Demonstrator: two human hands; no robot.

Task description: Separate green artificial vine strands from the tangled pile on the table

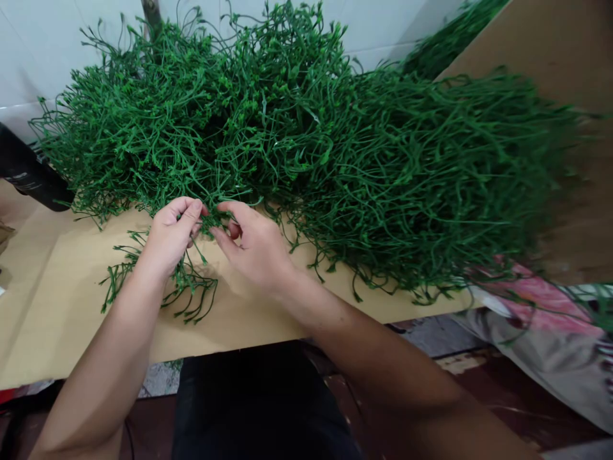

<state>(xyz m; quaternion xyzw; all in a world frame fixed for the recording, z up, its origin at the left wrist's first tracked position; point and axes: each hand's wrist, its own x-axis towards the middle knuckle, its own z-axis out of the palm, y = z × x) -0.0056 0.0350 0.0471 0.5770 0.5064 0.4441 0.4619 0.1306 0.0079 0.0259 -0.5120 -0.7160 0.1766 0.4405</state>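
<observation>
My left hand (pixel 173 231) pinches a small bunch of thin green artificial plant stems (pixel 189 286) between thumb and fingers. The stems' forked ends hang below that hand, over the cardboard surface (pixel 258 313). Close on its right, my right hand (pixel 256 246) is curled with thumb and forefinger around the upper part of the same bunch; its other fingers are tucked under. Just beyond both hands lies a big heap of similar green stems (pixel 182 128), tangled and with small lighter tips. Where the held bunch ends and the heap begins is hard to make out.
A second mass of long stems (pixel 440 185) spreads to the right, against an upright cardboard panel (pixel 569 64). At the left edge a black bottle-like object (pixel 33 172) leans. White tiled wall (pixel 373 22) stands behind. Pink cloth (pixel 541 297) lies at the lower right.
</observation>
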